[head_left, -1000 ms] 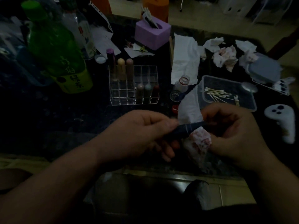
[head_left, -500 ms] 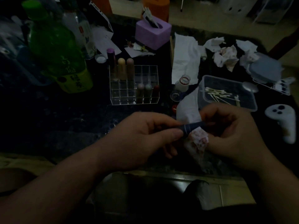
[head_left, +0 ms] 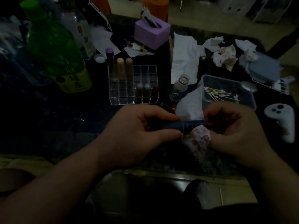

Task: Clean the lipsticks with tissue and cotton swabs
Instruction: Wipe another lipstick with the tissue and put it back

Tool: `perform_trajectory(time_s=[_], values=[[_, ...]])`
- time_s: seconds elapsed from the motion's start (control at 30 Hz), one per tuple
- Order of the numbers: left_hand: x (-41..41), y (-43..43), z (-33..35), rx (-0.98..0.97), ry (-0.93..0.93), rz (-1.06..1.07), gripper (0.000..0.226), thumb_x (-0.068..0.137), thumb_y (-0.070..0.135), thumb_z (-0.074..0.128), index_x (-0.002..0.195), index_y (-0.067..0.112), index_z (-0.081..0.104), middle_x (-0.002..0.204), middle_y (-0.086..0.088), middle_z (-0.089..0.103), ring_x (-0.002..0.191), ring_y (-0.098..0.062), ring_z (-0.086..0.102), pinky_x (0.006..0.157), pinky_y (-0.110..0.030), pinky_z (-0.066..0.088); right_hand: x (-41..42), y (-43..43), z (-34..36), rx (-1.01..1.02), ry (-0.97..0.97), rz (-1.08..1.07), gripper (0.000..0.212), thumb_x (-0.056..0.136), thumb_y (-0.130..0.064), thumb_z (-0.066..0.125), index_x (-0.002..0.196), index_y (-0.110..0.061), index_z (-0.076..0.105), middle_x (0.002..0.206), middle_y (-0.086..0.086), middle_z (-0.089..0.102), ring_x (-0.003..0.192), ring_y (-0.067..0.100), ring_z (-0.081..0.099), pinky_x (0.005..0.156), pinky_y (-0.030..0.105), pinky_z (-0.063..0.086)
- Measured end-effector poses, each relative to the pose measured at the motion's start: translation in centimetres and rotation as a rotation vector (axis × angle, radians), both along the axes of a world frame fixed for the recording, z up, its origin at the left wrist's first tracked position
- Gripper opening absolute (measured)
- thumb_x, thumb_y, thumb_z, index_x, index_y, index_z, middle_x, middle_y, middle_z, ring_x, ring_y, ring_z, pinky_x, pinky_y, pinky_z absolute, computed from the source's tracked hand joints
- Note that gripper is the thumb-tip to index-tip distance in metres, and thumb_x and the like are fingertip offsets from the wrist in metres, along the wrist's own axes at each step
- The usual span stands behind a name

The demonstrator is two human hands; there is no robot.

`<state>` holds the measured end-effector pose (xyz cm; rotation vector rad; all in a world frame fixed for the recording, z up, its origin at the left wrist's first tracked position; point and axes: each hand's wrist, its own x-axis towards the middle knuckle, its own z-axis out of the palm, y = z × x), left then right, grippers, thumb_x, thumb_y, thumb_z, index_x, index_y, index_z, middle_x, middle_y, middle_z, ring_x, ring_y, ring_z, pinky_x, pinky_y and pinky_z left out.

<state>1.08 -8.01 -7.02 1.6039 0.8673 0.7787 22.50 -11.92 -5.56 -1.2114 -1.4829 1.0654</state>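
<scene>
I saw the dark lipstick tube (head_left: 186, 126) held level btwn both hands, over the near edge of the table (head_left: 64, 126). Left hand (head_left: 137, 131) pinched its left end, thumb and fingers curled round it. Right hand (head_left: 234, 131) gripped the other end and also held a red-stained tissue (head_left: 199, 138) just under the tube. Right behind, a white tissue (head_left: 189, 105) leaned on the swab box (head_left: 246, 101), w/ cotton swabs (head_left: 216, 93) inside. Clear organiser (head_left: 145, 73) w/ six lipsticks (head_left: 129, 68) stood further back-left. Green bottle (head_left: 53, 46) far left, purple tissue box (head_left: 150, 34) at rear.
</scene>
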Motion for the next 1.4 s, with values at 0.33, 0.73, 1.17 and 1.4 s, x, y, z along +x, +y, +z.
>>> perform_trajectory(time_s=[0.33, 0.73, 1.17, 1.4], values=[[-0.2, 0.3, 0.5, -0.138, -0.024, -0.066, 0.02, 0.078, 0.027, 0.07, 0.097, 0.023, 0.077, 0.086, 0.0, 0.077, 0.076, -0.011, 0.073, 0.071, -0.022, 0.057, 0.0, -0.2, 0.2, 0.058, 0.011, 0.043, 0.026, 0.057, -0.031, 0.086, 0.077, -0.037, 0.071, 0.07, -0.016, 0.068, 0.062, -0.001, 0.062, 0.059, 0.015, 0.052], [-0.5, 0.3, -0.3, 0.152, 0.194, -0.152, 0.023, 0.084, 0.036, 0.07, 0.107, 0.032, 0.074, 0.096, 0.015, 0.073, 0.091, -0.003, 0.068, 0.081, -0.02, 0.053, 0.3, -0.2, 0.2, 0.041, -0.026, 0.05, 0.017, 0.06, -0.025, 0.078, 0.075, -0.025, 0.069, 0.071, -0.013, 0.07, 0.062, 0.001, 0.064, 0.06, 0.016, 0.053], [-0.7, 0.0, 0.0, 0.261, 0.301, -0.241, 0.024, 0.096, 0.031, 0.063, 0.12, 0.031, 0.067, 0.101, 0.014, 0.064, 0.1, -0.008, 0.06, 0.083, -0.025, 0.047, 0.1, 0.0, 0.0, -0.023, 0.034, 0.037, 0.037, 0.064, -0.052, 0.084, 0.075, -0.02, 0.067, 0.074, 0.004, 0.071, 0.065, 0.011, 0.067, 0.061, 0.022, 0.056], [-0.7, 0.0, 0.0, 0.188, 0.264, -0.204, 0.022, 0.093, 0.029, 0.068, 0.114, 0.031, 0.073, 0.103, 0.018, 0.071, 0.097, 0.0, 0.066, 0.083, -0.023, 0.052, -0.3, 0.0, 0.1, -0.065, 0.049, 0.028, 0.037, 0.064, -0.053, 0.084, 0.076, -0.021, 0.069, 0.073, 0.003, 0.072, 0.063, 0.013, 0.068, 0.058, 0.023, 0.056]])
